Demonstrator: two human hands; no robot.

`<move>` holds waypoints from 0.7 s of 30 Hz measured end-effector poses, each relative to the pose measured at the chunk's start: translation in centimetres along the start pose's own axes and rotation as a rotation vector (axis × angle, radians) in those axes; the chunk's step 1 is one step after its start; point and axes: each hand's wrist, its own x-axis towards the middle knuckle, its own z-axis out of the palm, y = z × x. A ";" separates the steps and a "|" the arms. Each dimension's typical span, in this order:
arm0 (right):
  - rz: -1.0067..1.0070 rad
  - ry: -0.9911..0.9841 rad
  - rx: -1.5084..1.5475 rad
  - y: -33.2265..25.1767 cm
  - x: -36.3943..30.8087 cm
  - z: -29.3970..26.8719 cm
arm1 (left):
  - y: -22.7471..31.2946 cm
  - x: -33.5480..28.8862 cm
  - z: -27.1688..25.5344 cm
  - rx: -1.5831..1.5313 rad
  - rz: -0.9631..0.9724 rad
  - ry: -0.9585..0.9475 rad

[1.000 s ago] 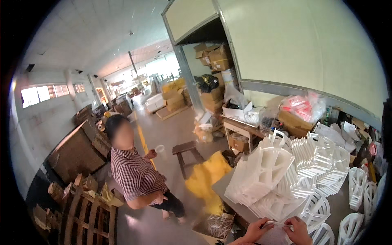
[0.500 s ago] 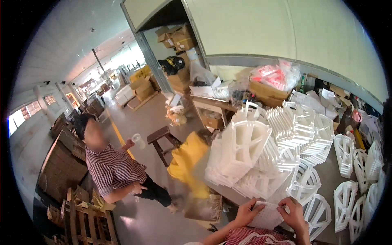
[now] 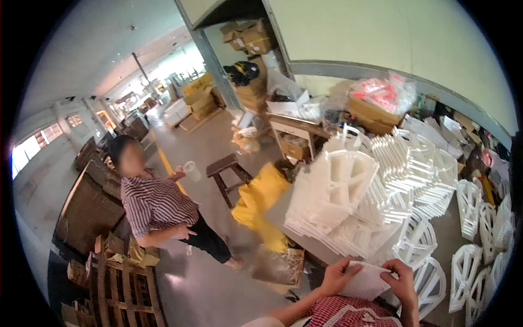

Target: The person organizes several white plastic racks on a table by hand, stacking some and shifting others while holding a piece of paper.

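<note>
A small white sheet (image 3: pixel 369 280), perhaps paper or thin cloth, is stretched between my two hands near the table's front edge. My left hand (image 3: pixel 339 277) pinches its left side between thumb and fingers. On the opposite side, my right hand (image 3: pixel 402 279) grips the sheet's edge the same way. Just beyond my hands, a big pile of white fan-shaped plastic frames (image 3: pixel 348 180) is stacked on the table. Single frames (image 3: pixel 430 283) lie close to my right hand. Below the sheet shows a red checked apron (image 3: pixel 348 313).
Another person (image 3: pixel 158 201) in a striped shirt stands to the left, holding a clear cup (image 3: pixel 192 171). Between us are a wooden stool (image 3: pixel 229 174), yellow cloth (image 3: pixel 261 201) and an open box (image 3: pixel 280 267). A wooden pallet (image 3: pixel 122 294) is at lower left; a carton (image 3: pixel 376 114) stands behind the pile.
The view has turned slightly left, so the surroundings sit farther right. Both hands keep hold of the sheet, which looks tilted a little differently. The other person stays in place.
</note>
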 end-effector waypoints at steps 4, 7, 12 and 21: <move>0.046 0.032 0.122 0.6 0.1 0.4 | -0.5 0.6 -0.3 0.065 -0.003 -0.037; 0.019 0.034 0.000 -0.3 0.1 -0.6 | 1.2 0.6 -0.5 0.293 0.145 0.008; -0.099 0.067 -0.119 -1.3 1.2 -1.0 | 2.0 0.8 -0.3 0.117 0.150 0.052; -0.402 0.052 -0.299 -2.0 2.5 -1.0 | 2.9 0.8 -0.9 -0.009 0.066 0.049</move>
